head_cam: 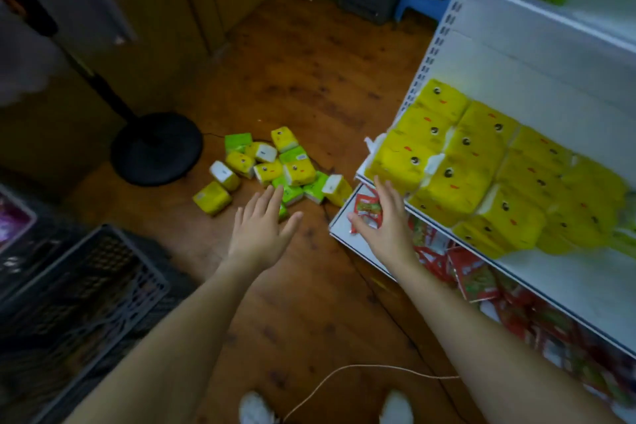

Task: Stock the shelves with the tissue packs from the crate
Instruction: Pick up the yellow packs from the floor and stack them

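Head view: both hands out, spread and empty above the floor.
Nearest, at lower left, the crate sits beside us, its inside too blurred to read. Our left hand and right hand are spread wide, gripping nothing. Beyond them, mid-frame, loose tissue packs lie heaped on the floor; more fill the shelf at right. We judge them light, soft and slick-wrapped, so we would clasp each across its broad faces rather than pinch the film.

Dark crate blurred and cut by the left edge, shelf packs smeared toward the right edge, red packets with unreadable print, shoes cropped at the bottom.
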